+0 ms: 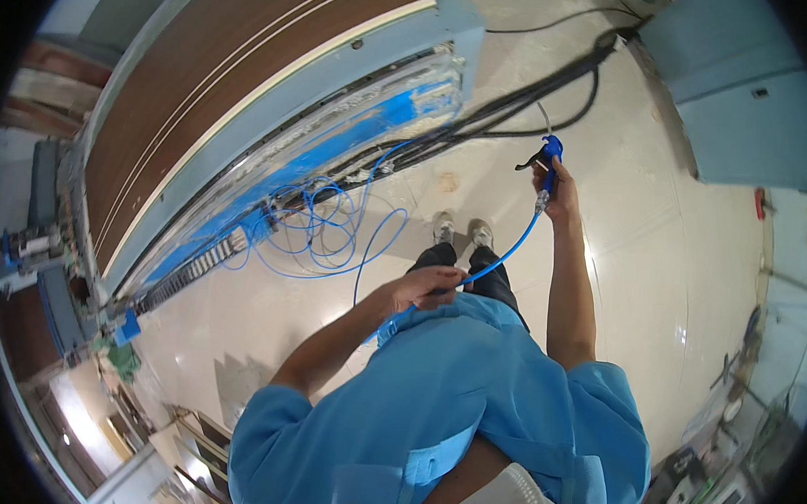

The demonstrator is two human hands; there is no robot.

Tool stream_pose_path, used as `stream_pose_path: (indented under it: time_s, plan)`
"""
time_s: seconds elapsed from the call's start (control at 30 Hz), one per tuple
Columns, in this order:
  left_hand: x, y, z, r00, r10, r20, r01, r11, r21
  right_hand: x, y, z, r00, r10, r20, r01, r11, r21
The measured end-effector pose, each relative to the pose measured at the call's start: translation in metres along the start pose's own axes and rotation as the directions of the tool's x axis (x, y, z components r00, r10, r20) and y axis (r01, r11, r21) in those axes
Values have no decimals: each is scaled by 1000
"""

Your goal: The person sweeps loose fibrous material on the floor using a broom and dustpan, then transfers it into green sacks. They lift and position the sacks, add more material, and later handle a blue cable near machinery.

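A blue air blow gun (553,151) with a black trigger and a thin metal nozzle is held up in my right hand (563,193), fingers wrapped round its handle. From the fitting at its lower end a blue air hose (512,248) runs down to my left hand (431,288), which is closed round the hose in front of my waist. Beyond that hand the hose passes by my left side, partly hidden by the shirt. Loose blue coils (325,217) of thin hose lie on the floor to the left, beside a long machine.
The long machine (239,88) with a brown top and pale blue frame stands at the left. Thick black cables (530,93) cross the floor ahead. A pale blue cabinet (749,106) stands at the far right. Tools and equipment (729,479) sit at the lower right.
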State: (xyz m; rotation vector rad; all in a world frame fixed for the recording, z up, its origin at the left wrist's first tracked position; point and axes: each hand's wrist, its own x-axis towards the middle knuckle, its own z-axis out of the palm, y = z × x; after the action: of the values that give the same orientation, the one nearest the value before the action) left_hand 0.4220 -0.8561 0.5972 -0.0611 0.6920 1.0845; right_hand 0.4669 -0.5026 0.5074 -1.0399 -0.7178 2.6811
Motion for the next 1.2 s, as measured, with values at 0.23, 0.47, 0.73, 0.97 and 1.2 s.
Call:
stream_pose_path:
  time_s: [0.23, 0.47, 0.73, 0.97, 1.2]
  plan:
    - [12, -49, 8, 943, 326, -74, -308, 761, -572, 85, 40, 67, 940, 96, 327, -217, 910, 354]
    - [11, -86, 21, 677, 334, -656, -157, 936, 314, 171, 41, 98, 994, 54, -98, -72, 977, -200]
    - [-30, -284, 27, 467, 186, -864, 211, 926, 313, 220, 25, 106, 994, 107, -31, -107, 833, -543]
    - [-57, -421, 102, 304, -228, -925, 650, 759, 26, 242, 24, 121, 977, 213, 12, -165, 788, -594]
    - [-15, -492, 124, 38, -182, -983, 504, 853, -139, 244, 39, 145, 995, 88, 46, -3, 491, -871]
